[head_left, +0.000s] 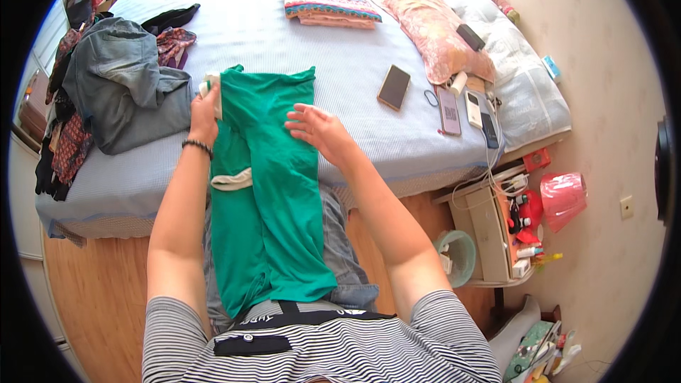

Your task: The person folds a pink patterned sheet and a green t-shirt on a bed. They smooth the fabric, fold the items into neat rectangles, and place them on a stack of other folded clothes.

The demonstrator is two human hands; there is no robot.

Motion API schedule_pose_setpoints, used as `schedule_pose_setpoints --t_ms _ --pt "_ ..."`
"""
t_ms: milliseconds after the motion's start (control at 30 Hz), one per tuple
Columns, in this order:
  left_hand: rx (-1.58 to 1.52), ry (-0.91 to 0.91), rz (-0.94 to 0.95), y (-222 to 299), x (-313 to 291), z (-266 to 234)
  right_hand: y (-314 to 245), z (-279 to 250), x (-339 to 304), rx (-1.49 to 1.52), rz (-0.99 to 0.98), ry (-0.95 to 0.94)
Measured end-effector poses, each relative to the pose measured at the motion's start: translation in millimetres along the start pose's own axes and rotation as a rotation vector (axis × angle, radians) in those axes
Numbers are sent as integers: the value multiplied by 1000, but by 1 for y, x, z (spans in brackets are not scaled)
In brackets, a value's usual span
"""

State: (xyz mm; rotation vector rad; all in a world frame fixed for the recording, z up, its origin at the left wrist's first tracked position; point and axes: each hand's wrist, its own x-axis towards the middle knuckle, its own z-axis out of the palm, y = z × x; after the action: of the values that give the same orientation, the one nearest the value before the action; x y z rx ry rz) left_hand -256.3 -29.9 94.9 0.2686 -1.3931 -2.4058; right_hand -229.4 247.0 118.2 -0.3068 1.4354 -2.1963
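A green shirt (273,170) with white trim lies lengthwise over my lap, its far end on the bed. At its far left corner my left hand (205,110) is closed on the white-trimmed edge. A pale trim band (233,180) shows at the shirt's left side, lower down. My right hand (317,129) is at the shirt's right edge, fingers stretched and slightly apart, gripping nothing. Whether its fingertips touch the cloth I cannot tell.
The bed (241,35) bears heaped clothes with blue jeans (117,74) at left, a folded striped textile (332,7), a dark phone (394,87), a lit phone (448,111) and a pink pillow (418,25). Right of me stand a bin (461,259) and a bedside cabinet (482,234) with cables.
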Motion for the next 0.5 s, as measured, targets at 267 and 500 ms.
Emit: schedule_pose_setpoints --t_ms 267,500 --pt "1291 -820 909 5 -108 30 17 -64 149 330 173 291" --pt "1286 -710 762 4 -145 25 19 -72 173 -170 -22 477"
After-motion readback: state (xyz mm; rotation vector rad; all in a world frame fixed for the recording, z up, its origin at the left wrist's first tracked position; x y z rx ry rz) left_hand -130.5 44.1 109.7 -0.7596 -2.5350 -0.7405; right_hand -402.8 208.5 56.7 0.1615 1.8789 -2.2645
